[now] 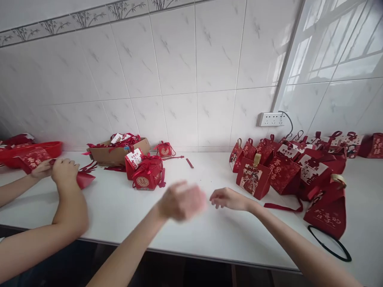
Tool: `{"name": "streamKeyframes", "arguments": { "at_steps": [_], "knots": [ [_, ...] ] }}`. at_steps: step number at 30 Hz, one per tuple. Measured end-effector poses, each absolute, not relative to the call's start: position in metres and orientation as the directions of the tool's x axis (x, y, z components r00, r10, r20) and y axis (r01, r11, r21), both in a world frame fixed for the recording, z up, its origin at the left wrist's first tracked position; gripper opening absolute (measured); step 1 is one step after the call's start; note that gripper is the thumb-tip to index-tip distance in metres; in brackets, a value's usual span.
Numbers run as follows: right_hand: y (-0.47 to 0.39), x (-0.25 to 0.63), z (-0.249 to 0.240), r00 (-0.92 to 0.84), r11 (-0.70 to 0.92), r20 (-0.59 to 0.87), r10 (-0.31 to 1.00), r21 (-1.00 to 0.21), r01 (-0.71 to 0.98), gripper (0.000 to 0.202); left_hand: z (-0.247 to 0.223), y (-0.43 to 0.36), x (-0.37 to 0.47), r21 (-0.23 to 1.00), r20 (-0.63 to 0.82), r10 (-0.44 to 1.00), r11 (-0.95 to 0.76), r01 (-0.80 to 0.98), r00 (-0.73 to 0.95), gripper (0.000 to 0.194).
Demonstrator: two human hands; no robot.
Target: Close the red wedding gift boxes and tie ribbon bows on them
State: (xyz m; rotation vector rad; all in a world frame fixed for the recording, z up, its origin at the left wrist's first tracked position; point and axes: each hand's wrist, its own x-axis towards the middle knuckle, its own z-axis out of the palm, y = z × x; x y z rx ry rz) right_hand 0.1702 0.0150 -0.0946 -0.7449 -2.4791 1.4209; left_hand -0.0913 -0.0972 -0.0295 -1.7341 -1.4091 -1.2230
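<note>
My left hand [182,201] is over the middle of the white table, smeared by motion, so its fingers do not show clearly. Just to its right, my right hand [229,198] hovers palm down with loosely bent fingers and nothing visible in them. A small gap separates the two hands. Left of my left hand sits a red gift box [148,173] with ribbon and a round gold emblem. Nearest to my right hand is a red triangular gift box [253,177] with a printed couple and a gold loop on top.
Many red gift boxes [284,171] crowd the right side, near a black loop [329,243]. A cardboard box [103,155] of red pieces, a small red pouch [165,150] and a red strip [189,163] lie farther back. At left, another person's hands [64,171] handle red packaging beside a red basin [54,148].
</note>
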Motion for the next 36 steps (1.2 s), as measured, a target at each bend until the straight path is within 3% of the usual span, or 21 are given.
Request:
{"name": "streamKeyframes", "arguments": {
  "at_steps": [3, 6, 8, 11, 16, 18, 22, 25, 29, 32, 36],
  "knots": [
    [0.039, 0.152, -0.11, -0.794, 0.33, -0.046, 0.606, -0.894, 0.303, 0.025, -0.068, -0.053, -0.082, 0.182, 0.945, 0.302, -0.155, 0.971, -0.129, 0.037],
    [0.052, 0.146, -0.126, -0.704, 0.291, 0.022, 0.71, -0.919, 0.265, 0.028, -0.082, -0.036, -0.098, 0.462, 0.866, 0.14, 0.149, 0.874, -0.481, 0.052],
    [0.055, 0.146, -0.136, -0.682, 0.286, 0.042, 0.73, -0.925, 0.249, 0.026, -0.084, -0.039, -0.113, 0.562, 0.777, 0.122, 0.309, 0.767, -0.618, 0.064],
    [0.054, 0.148, -0.145, -0.676, 0.298, 0.051, 0.735, -0.92, 0.254, 0.021, -0.086, -0.05, -0.13, 0.582, 0.667, 0.16, 0.497, 0.643, -0.728, 0.075],
    [0.05, 0.147, -0.144, -0.655, 0.326, 0.052, 0.753, -0.895, 0.303, 0.017, -0.089, -0.061, -0.147, 0.548, 0.33, 0.281, 0.721, 0.425, -0.901, 0.093],
    [0.05, 0.146, -0.144, -0.656, 0.336, 0.055, 0.753, -0.889, 0.311, 0.017, -0.085, -0.063, -0.146, 0.539, 0.313, 0.275, 0.736, 0.409, -0.909, 0.095],
    [0.05, 0.145, -0.148, -0.65, 0.353, 0.081, 0.755, -0.887, 0.299, 0.016, -0.071, -0.069, -0.132, 0.635, 0.553, 0.141, 0.567, 0.525, -0.821, 0.09],
    [0.045, 0.145, -0.146, -0.627, 0.364, 0.131, 0.768, -0.895, 0.259, 0.024, -0.062, -0.062, -0.103, 0.571, 0.786, 0.052, 0.318, 0.757, -0.616, 0.082],
    [0.032, 0.15, -0.131, -0.412, 0.394, 0.319, 0.853, -0.912, 0.11, 0.056, -0.076, -0.028, -0.031, 0.363, 0.923, 0.17, -0.085, 0.928, -0.345, 0.079],
    [0.027, 0.158, -0.12, -0.308, 0.424, 0.431, 0.848, -0.901, -0.095, 0.061, -0.103, -0.005, 0.025, 0.379, 0.905, 0.322, -0.306, 0.874, -0.28, 0.081],
    [0.036, 0.174, -0.123, -0.292, 0.331, 0.343, 0.893, -0.939, -0.089, 0.056, -0.137, 0.0, 0.056, 0.286, 0.906, 0.416, -0.477, 0.831, -0.073, 0.087]
  ]
}}
